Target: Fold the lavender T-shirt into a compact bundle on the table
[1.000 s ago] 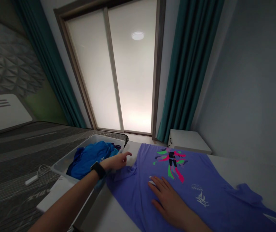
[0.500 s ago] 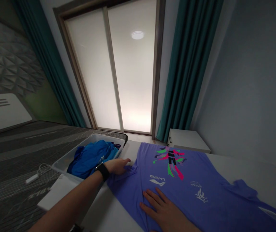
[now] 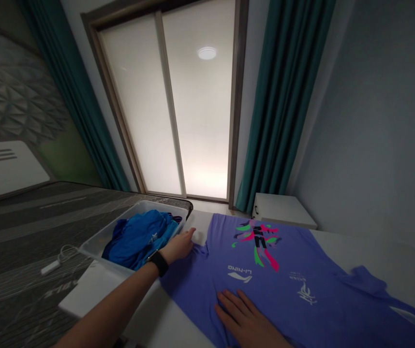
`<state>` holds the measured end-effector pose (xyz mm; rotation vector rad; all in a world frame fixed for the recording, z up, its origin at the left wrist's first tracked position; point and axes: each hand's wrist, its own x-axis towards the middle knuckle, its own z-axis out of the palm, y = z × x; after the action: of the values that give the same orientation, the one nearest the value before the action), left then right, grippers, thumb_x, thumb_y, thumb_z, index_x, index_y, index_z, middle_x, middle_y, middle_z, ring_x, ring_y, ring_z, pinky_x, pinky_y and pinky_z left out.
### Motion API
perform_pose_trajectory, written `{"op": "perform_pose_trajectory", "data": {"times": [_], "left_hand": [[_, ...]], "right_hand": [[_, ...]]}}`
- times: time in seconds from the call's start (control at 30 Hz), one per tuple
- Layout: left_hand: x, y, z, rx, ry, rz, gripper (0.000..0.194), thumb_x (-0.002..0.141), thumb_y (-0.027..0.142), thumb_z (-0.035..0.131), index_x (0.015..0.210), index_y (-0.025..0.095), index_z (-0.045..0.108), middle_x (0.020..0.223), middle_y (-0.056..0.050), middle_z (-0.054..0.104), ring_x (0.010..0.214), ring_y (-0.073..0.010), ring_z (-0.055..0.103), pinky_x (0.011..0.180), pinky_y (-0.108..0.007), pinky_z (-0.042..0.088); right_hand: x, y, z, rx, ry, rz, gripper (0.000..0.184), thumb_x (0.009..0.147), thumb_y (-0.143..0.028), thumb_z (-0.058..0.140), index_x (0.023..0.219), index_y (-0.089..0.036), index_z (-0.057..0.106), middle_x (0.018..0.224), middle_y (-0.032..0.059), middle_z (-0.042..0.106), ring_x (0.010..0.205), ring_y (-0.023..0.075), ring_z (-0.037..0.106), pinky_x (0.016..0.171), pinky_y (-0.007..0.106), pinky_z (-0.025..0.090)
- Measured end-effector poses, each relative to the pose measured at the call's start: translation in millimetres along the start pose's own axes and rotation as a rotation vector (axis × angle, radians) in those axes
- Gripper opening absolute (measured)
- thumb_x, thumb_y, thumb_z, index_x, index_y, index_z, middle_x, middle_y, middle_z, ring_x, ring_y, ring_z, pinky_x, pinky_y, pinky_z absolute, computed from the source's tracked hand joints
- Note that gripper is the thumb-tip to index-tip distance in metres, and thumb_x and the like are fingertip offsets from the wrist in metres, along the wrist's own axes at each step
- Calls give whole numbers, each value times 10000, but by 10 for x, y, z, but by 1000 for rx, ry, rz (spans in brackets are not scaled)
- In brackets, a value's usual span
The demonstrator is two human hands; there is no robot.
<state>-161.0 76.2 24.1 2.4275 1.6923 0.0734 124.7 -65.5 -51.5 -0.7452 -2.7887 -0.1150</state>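
A purple T-shirt (image 3: pixel 276 285) with a bright multicoloured print and white lettering lies spread over a white surface. At its left sleeve, my left hand (image 3: pixel 179 247), with a black watch on the wrist, grips the fabric; the thumb sticks up and the other fingers are mostly hidden. My right hand (image 3: pixel 245 316) rests palm down on the shirt's chest, just below the white logo, with its fingers stretched out. Beside my left forearm stands a translucent plastic bin (image 3: pixel 95 247) holding crumpled blue clothing (image 3: pixel 140 237).
The bin sits partly on a dark striped bed (image 3: pixel 22 232), near a white adapter with a cable (image 3: pixel 51 267). A white cabinet (image 3: pixel 282 209) stands beyond the shirt. Behind are sliding frosted doors (image 3: pixel 200 121) and teal curtains (image 3: pixel 283 106).
My left hand has shifted slightly up at the sleeve, and the fabric there lies flatter. The shirt's chest looks smoother, with the right hand still flat and slightly lower right.
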Motion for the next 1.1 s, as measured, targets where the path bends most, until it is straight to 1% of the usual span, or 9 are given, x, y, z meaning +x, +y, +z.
{"op": "perform_pose_trajectory", "data": {"times": [0.17,0.33,0.47,0.57,0.67,0.77,0.83,0.97,1.1], "left_hand": [[-92,-12,-39,-72,-77,-18,686,823,153,467,1465,8,275,1148,-277,641,1043,-380,641,879,-492,473],[-166,49,-148,-151,-71,5,685,794,127,480,1461,59,339,1082,-230,671,986,-372,652,869,-486,473],[-167,73,-309,-214,-71,-1,642,809,146,471,1444,103,380,935,-143,680,868,-296,662,817,-414,494],[-171,129,-435,-285,-91,-23,602,808,181,475,1408,169,422,816,-54,656,675,-205,630,645,-313,501],[-191,236,-512,-529,-212,-74,472,794,234,512,1262,175,549,667,8,602,519,-145,561,513,-240,452],[-204,332,-532,-853,-458,-134,340,794,294,527,1083,150,634,544,14,571,471,-156,579,504,-250,468],[-204,361,-527,-996,-555,-169,331,807,333,517,1046,140,639,518,-9,597,473,-188,620,517,-281,500],[-202,360,-525,-1145,-521,-213,356,793,336,539,1057,117,633,562,-54,664,568,-235,691,592,-332,557],[-210,381,-525,-1283,-476,-224,417,702,206,542,1095,82,604,687,-93,713,722,-260,729,670,-348,570]], "right_hand": [[163,-44,-352,293,-143,90,484,928,-434,521,1373,-245,495,1443,90,501,1325,242,432,1120,393,304],[433,-134,-712,498,-43,254,364,880,-189,515,1228,-249,604,1258,54,621,1177,203,531,1079,357,354],[599,-188,-700,579,1,244,381,853,-146,506,1203,-244,620,1194,50,637,1130,196,543,1033,338,389],[718,-163,-626,661,60,278,379,860,-131,471,1189,-230,630,1173,58,647,1119,193,556,1022,339,399],[866,-98,-572,780,177,369,363,867,-128,441,1165,-213,629,1165,66,650,1122,193,570,1009,343,414],[1001,-49,-551,851,263,426,285,880,-131,423,1049,-197,644,1047,57,670,999,182,619,912,313,463],[1048,-43,-559,842,282,419,236,891,-132,418,971,-195,631,958,40,664,902,171,625,832,288,475],[1028,-93,-612,761,254,384,224,909,-149,426,1059,-208,582,958,31,639,867,162,608,797,268,463],[968,-163,-647,559,126,361,403,917,-271,510,1319,-278,487,1119,45,630,980,199,603,876,322,437]]}}
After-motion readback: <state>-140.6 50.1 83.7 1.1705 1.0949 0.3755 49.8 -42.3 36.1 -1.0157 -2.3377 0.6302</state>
